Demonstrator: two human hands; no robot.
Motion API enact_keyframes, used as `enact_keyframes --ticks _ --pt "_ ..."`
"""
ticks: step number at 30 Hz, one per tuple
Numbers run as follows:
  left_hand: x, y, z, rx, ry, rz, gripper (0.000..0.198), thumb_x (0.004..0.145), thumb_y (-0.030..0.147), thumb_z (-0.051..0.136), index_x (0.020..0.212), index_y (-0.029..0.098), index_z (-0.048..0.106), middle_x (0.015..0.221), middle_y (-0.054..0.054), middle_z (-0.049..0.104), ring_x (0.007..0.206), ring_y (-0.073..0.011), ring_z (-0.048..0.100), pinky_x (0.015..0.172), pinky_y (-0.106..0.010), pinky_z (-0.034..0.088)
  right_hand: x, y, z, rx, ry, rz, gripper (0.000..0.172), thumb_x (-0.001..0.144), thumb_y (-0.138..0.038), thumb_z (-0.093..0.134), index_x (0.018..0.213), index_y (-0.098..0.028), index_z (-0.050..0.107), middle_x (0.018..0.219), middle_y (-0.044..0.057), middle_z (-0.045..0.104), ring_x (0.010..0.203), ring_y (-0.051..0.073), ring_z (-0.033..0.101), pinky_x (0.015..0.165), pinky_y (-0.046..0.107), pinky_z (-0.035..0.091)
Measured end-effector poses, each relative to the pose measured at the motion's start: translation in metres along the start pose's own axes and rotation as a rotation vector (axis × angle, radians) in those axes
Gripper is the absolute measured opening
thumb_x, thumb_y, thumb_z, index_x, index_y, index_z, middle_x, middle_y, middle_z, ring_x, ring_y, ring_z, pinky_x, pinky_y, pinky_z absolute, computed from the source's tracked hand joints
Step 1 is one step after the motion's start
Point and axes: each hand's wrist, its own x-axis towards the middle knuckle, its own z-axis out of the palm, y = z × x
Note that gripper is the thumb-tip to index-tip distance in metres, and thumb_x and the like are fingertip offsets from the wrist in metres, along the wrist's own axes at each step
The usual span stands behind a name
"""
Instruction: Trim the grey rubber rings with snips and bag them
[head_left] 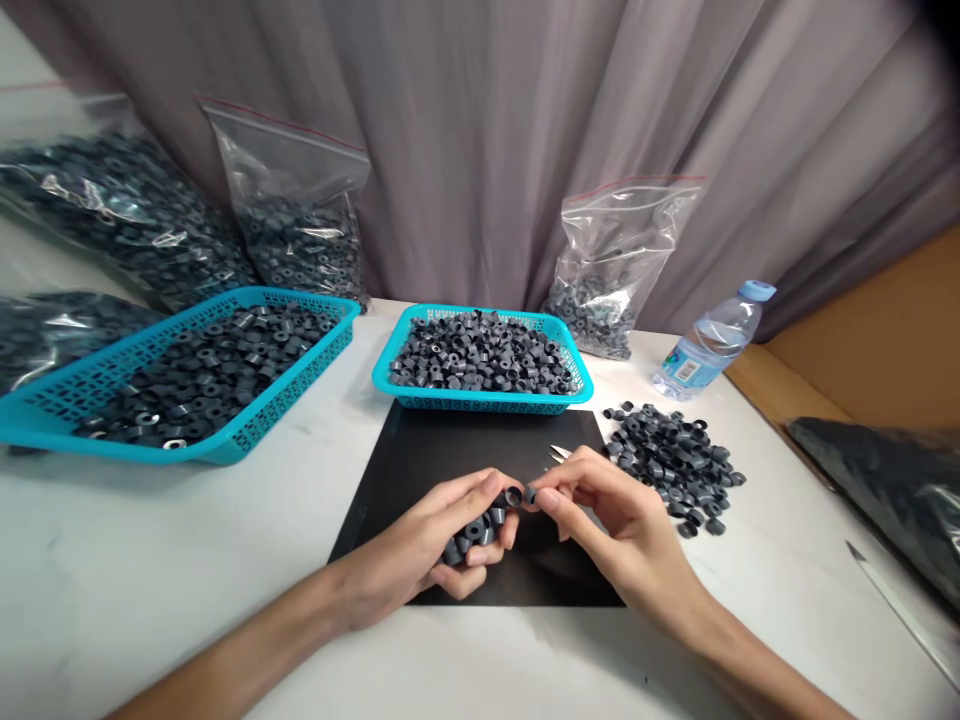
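My left hand is cupped over the black mat, closed round several small dark grey rubber rings. My right hand is beside it, its thumb and forefinger pinching one ring right at the left fingertips. A metal tool tip, perhaps tweezers, sticks out above the right hand. A loose pile of the same rings lies on the white table just right of the mat.
Two turquoise baskets of rings stand behind the mat, one centred, one larger at the left. Clear bags of rings lean on the curtain. A water bottle lies at right, near a cardboard box.
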Motion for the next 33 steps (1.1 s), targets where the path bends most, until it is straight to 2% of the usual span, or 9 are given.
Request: enact_keyframes --ticks 6,12,15,19,24,29,33 --pt "0.0009 -0.0018 -0.0005 0.007 0.013 0.004 0.034 0.102 0.046 0.049 0.104 0.014 0.060 0.081 0.000 0.046 0.059 -0.0051 0.028 0.043 -0.015 0.014 -0.0002 -0.0003 0.0012 -0.033 0.045 -0.047 0.015 0.098 -0.031 0.063 0.103 -0.024 0.074 0.089 0.004 0.064 0.074 0.014 0.058 0.065 0.027 0.050" --pt "0.0022 -0.0034 0.0030 0.035 0.002 -0.003 0.034 0.101 0.046 0.051 0.098 0.014 0.059 0.082 0.000 0.048 0.059 -0.0045 0.031 0.043 -0.016 0.015 -0.0021 -0.0023 0.0007 -0.139 0.042 -0.107 0.013 0.097 -0.030 0.064 0.103 -0.027 0.075 0.086 0.002 0.066 0.076 0.015 0.059 0.072 0.029 0.048" --pt "0.0003 -0.0042 0.0042 0.019 -0.010 -0.008 0.034 0.101 0.046 0.051 0.094 0.014 0.058 0.083 -0.001 0.049 0.059 -0.0043 0.032 0.043 -0.016 0.015 -0.0024 -0.0021 0.0012 -0.084 0.017 -0.056 0.014 0.097 -0.031 0.065 0.104 -0.028 0.077 0.087 0.003 0.067 0.079 0.015 0.060 0.072 0.029 0.048" --pt "-0.0014 -0.0047 0.0043 -0.004 -0.015 -0.038 0.032 0.101 0.045 0.052 0.097 0.014 0.058 0.082 0.000 0.049 0.058 -0.0041 0.033 0.043 -0.016 0.016 -0.0002 0.0008 0.0051 0.154 -0.032 0.084 0.016 0.094 -0.037 0.068 0.100 -0.025 0.078 0.084 0.003 0.064 0.068 0.013 0.057 0.058 0.024 0.048" --pt "-0.0008 -0.0059 0.0047 0.001 -0.020 -0.040 0.034 0.101 0.046 0.052 0.099 0.014 0.060 0.079 0.000 0.049 0.057 -0.0044 0.034 0.043 -0.017 0.017 0.0036 0.0017 0.0091 0.278 0.018 0.156 0.020 0.092 -0.040 0.069 0.091 -0.021 0.075 0.075 0.000 0.060 0.058 0.008 0.051 0.053 0.021 0.045" --pt "-0.0003 -0.0069 0.0063 -0.018 -0.019 -0.030 0.036 0.101 0.048 0.049 0.099 0.014 0.061 0.078 0.000 0.051 0.054 -0.0042 0.034 0.042 -0.017 0.017 0.0021 -0.0003 0.0096 0.199 0.066 0.106 0.021 0.093 -0.040 0.068 0.089 -0.020 0.074 0.076 0.000 0.059 0.058 0.009 0.050 0.054 0.023 0.043" --pt "-0.0003 -0.0060 0.0075 -0.045 0.006 -0.033 0.037 0.100 0.051 0.050 0.096 0.015 0.059 0.078 0.000 0.051 0.054 -0.0043 0.034 0.042 -0.017 0.016 -0.0008 -0.0022 0.0090 0.027 0.011 0.037 0.020 0.097 -0.038 0.063 0.098 -0.023 0.076 0.082 0.003 0.064 0.074 0.015 0.059 0.066 0.028 0.047"
